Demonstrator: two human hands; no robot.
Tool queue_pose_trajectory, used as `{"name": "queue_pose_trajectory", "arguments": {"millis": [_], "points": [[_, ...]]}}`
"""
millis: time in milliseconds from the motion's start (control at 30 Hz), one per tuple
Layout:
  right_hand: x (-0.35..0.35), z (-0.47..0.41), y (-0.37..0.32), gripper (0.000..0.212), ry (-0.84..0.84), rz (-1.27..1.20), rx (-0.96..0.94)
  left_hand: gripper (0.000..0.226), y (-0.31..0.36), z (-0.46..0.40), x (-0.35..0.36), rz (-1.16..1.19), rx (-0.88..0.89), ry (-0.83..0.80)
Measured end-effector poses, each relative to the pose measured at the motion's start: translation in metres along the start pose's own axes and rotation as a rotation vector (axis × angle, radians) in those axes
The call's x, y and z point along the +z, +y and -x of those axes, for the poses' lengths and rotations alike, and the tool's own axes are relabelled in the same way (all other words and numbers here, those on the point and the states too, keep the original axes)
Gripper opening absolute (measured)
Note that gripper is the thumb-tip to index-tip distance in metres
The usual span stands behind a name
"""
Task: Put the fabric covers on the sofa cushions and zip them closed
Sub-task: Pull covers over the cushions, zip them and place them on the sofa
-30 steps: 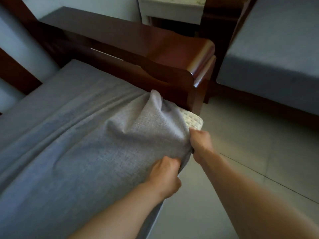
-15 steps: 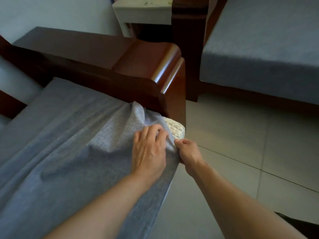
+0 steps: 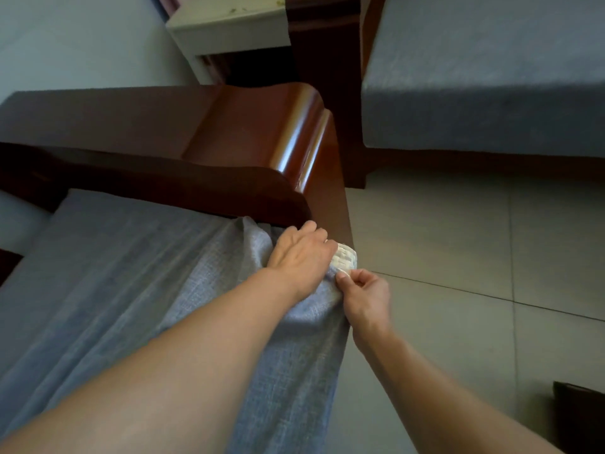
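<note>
The left hand (image 3: pixel 302 255) is lying flat with straight fingers on the cover (image 3: pixel 131 290), pressing it down at the cushion (image 3: pixel 343 261) corner just beyond its fingertips. The right hand (image 3: pixel 365 294), just beside it, is pinching the cover's edge below that bare white corner, next to the armrest (image 3: pixel 262 136).

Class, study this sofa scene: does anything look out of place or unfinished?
Yes. One corner of the pale woven cushion pokes out bare from the grey cover, beside the wooden armrest. The left hand rests there; the right hand pinches the cover's edge.
</note>
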State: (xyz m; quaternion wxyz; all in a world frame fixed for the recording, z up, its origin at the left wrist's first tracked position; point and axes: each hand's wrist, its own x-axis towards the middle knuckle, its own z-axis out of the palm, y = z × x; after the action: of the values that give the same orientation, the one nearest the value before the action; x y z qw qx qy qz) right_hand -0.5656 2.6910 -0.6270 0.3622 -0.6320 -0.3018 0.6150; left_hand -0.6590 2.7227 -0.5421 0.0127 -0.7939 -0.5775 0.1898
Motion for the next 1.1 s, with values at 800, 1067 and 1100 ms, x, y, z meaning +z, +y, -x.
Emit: {"name": "queue_pose_trajectory", "arguments": {"millis": [800,1067,1100], "points": [[-0.025,-0.035,-0.006,0.025,-0.265,-0.451,0.443,0.025,0.028,-0.049,-0.008,-0.202,0.277,-0.006],[-0.017,-0.043,0.002,0.019,-0.149,-0.505,0.442,0.014,0.019,-0.052,0.014,-0.067,0.1,-0.032],[-0.015,-0.044,0.004,0.02,-0.127,-0.505,0.446,0.013,0.019,-0.052,0.017,-0.068,0.11,-0.038]]}}
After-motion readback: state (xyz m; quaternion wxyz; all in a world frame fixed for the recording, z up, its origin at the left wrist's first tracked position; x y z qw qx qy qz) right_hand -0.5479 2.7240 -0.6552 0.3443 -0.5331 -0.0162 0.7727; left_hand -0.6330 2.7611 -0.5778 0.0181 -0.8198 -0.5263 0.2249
